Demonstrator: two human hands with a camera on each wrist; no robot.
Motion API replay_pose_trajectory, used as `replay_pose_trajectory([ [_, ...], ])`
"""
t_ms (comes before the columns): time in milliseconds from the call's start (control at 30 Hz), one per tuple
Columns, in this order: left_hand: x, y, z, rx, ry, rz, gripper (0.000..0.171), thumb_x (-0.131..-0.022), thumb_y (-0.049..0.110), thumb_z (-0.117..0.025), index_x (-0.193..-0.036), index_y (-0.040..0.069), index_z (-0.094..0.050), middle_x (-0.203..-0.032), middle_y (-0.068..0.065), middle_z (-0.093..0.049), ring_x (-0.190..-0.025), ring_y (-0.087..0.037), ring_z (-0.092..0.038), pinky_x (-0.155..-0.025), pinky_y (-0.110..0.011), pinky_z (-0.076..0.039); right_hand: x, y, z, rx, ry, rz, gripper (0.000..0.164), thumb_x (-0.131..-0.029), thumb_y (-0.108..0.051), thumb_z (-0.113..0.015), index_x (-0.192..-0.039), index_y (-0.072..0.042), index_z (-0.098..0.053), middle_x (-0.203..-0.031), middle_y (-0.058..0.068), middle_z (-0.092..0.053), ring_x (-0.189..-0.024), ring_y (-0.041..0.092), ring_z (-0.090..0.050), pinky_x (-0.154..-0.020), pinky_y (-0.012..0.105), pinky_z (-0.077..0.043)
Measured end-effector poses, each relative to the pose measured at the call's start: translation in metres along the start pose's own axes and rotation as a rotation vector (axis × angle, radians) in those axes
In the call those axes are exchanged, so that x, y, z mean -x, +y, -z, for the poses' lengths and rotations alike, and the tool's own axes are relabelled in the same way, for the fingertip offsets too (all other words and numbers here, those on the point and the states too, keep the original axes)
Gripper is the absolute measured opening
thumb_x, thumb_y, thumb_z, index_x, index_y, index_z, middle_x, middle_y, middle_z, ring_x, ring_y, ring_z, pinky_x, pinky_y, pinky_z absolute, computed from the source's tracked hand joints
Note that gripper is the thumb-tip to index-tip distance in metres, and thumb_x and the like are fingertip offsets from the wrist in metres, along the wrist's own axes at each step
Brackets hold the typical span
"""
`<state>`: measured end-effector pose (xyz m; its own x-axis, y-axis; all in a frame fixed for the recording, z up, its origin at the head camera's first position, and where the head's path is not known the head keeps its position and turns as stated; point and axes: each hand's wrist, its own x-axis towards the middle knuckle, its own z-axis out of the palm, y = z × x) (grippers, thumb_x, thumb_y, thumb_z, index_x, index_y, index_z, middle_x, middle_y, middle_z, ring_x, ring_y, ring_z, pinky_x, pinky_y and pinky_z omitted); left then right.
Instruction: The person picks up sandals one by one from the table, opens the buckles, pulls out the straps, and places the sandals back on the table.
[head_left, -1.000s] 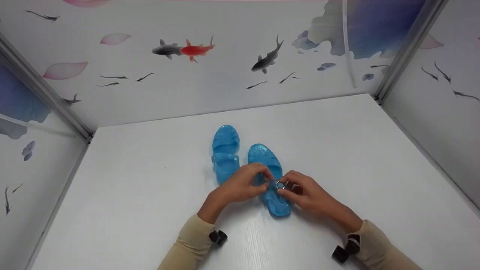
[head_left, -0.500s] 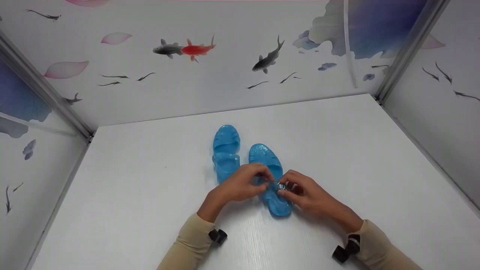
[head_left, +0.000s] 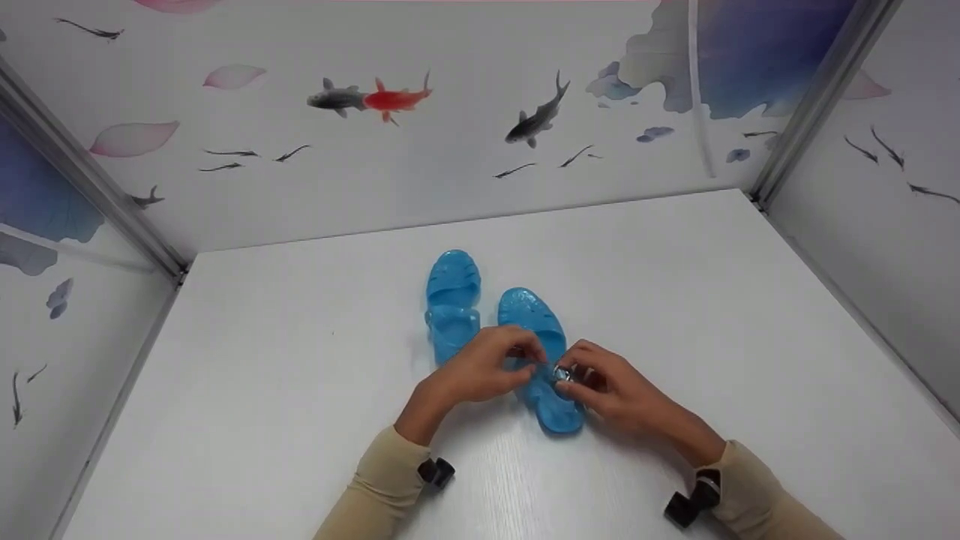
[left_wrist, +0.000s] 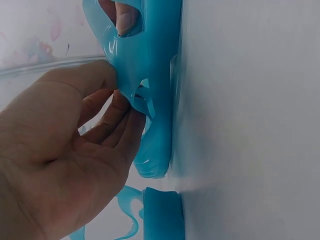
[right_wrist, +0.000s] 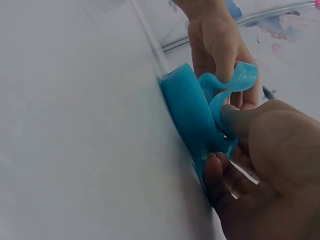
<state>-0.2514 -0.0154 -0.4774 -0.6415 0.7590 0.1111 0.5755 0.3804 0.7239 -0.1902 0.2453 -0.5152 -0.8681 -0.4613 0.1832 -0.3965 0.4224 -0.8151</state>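
Two blue jelly sandals lie on the table. My left hand (head_left: 491, 367) and right hand (head_left: 611, 382) meet over the strap of the nearer right sandal (head_left: 559, 416). With the thumb and fingertips of my right hand I pinch its strap at a silver buckle (head_left: 562, 373). The fingers of my left hand (left_wrist: 75, 145) pinch the strap from the other side, beside the upright edge of the sandal (left_wrist: 160, 65). In the right wrist view, the wavy strap (right_wrist: 245, 77) stands up above the sandal's heel (right_wrist: 187, 112). The left hand partly covers the sandal's middle.
The other blue sandal (head_left: 453, 277) lies just to the left, its heel end hidden by my left hand. White panels (head_left: 450, 180) printed with fish and petals enclose the white table (head_left: 262, 375) at the back and sides.
The silver buckle has turned a little between my right fingers, so its open ring faces the head view less. Both hands stay nearly in place, and the sandals lie as before.
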Motion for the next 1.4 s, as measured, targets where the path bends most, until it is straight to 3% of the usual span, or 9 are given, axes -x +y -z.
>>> replay_pose_trajectory([
  [167, -0.001, 0.003, -0.002, -0.079, 0.028, -0.044, 0.016, -0.103, 0.012, -0.075, -0.118, 0.018, -0.077, -0.113, 0.001, -0.078, -0.105, -0.011, -0.072, -0.099, -0.025, -0.06, 0.001, 0.002, 0.001, -0.035, 0.0, -0.028, 0.008, -0.106, -0.026, -0.073, -0.114, -0.026, -0.073, -0.109, -0.003, -0.067, -0.093, 0.015, -0.064, -0.078, 0.024, -0.056],
  [267, 0.0, 0.005, -0.003, -0.128, 0.029, -0.034, 0.014, -0.103, 0.017, -0.077, -0.116, 0.019, -0.082, -0.111, 0.004, -0.08, -0.105, -0.01, -0.071, -0.096, -0.025, -0.061, 0.001, 0.002, 0.001, -0.025, 0.001, -0.031, 0.008, -0.106, -0.028, -0.072, -0.114, -0.027, -0.073, -0.109, -0.004, -0.067, -0.094, 0.015, -0.064, -0.079, 0.025, -0.056],
  [633, -0.003, 0.013, -0.003, -0.138, 0.007, 0.009, 0.011, -0.103, 0.015, -0.075, -0.113, 0.014, -0.08, -0.112, 0.001, -0.079, -0.106, -0.01, -0.07, -0.098, -0.026, -0.061, 0.0, -0.001, 0.002, 0.009, 0.018, -0.04, 0.007, -0.107, -0.031, -0.071, -0.113, -0.029, -0.072, -0.108, -0.005, -0.066, -0.093, 0.015, -0.063, -0.077, 0.024, -0.055],
  [1067, -0.002, 0.024, -0.012, -0.165, 0.149, 0.192, 0.016, -0.093, 0.009, -0.079, -0.103, 0.014, -0.068, -0.094, 0.0, -0.062, -0.088, -0.01, -0.058, -0.075, -0.015, -0.053, 0.002, -0.001, 0.001, -0.01, 0.039, -0.045, 0.013, -0.107, -0.026, -0.072, -0.119, -0.022, -0.072, -0.106, 0.001, -0.066, -0.089, 0.014, -0.061, -0.075, 0.022, -0.053],
  [1300, 0.001, 0.033, -0.008, -0.181, 0.155, 0.197, 0.014, -0.096, 0.009, -0.079, -0.108, 0.013, -0.074, -0.102, -0.002, -0.067, -0.096, -0.013, -0.062, -0.083, -0.017, -0.056, 0.002, 0.0, 0.0, -0.016, 0.051, -0.067, 0.021, -0.106, -0.028, -0.073, -0.126, -0.022, -0.07, -0.109, 0.001, -0.066, -0.088, 0.015, -0.063, -0.076, 0.022, -0.055],
  [1400, 0.003, 0.038, -0.002, -0.2, 0.164, 0.19, 0.015, -0.095, 0.008, -0.08, -0.108, 0.014, -0.076, -0.102, -0.001, -0.067, -0.096, -0.013, -0.062, -0.081, -0.017, -0.057, 0.003, 0.002, 0.0, -0.013, 0.065, -0.075, 0.024, -0.105, -0.03, -0.074, -0.127, -0.024, -0.069, -0.11, 0.0, -0.066, -0.087, 0.015, -0.063, -0.075, 0.023, -0.056],
])
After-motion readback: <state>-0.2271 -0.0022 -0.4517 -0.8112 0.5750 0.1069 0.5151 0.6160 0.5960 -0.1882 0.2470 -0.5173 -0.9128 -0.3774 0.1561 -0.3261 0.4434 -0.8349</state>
